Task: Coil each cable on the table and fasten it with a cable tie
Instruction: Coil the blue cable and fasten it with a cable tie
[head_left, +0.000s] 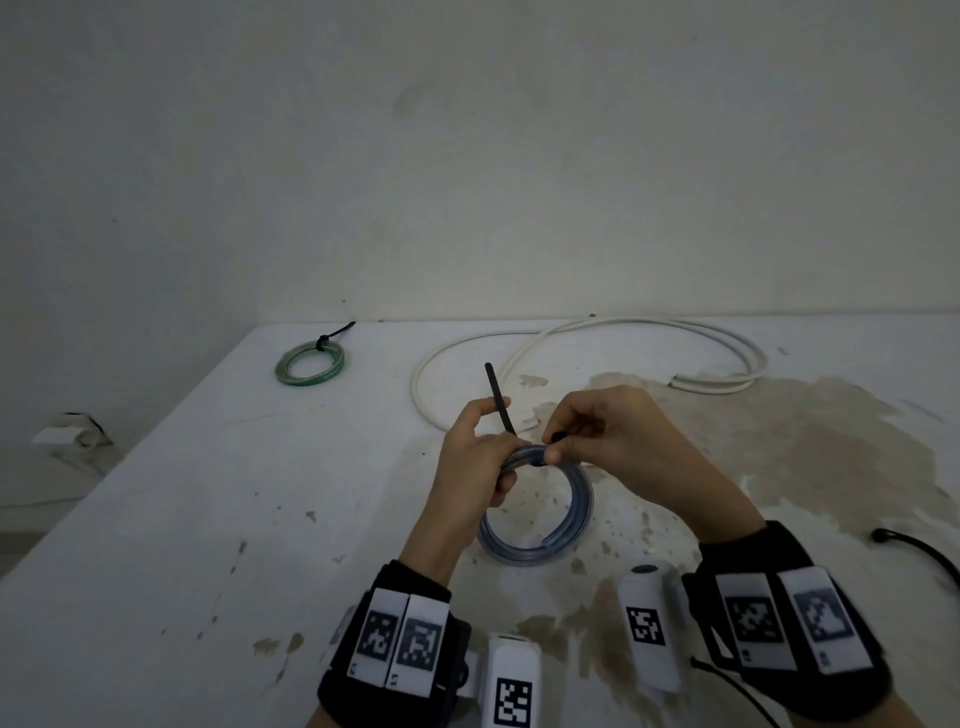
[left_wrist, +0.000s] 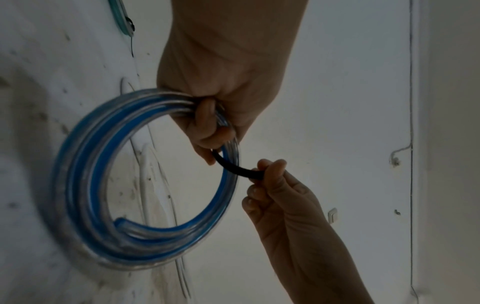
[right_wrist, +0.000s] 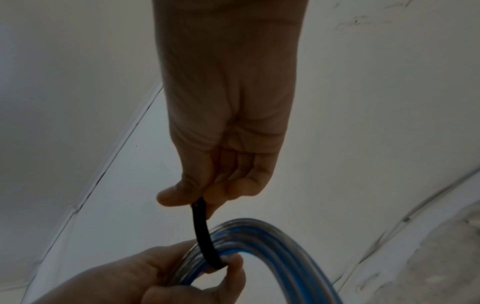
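A coil of clear cable with a blue core hangs tilted over the table, its lower part near the surface. My left hand grips the coil's top, fingers curled through the ring. A black cable tie passes round the coil there, and its long end sticks up past my left thumb. My right hand pinches the tie's other end beside the coil. In the left wrist view the coil, the tie and my right hand show. In the right wrist view my thumb and finger pinch the tie above the coil.
A green coil fastened with a black tie lies at the table's far left. A long white cable lies loose across the back. A black cable shows at the right edge. The table is white and stained, against a wall.
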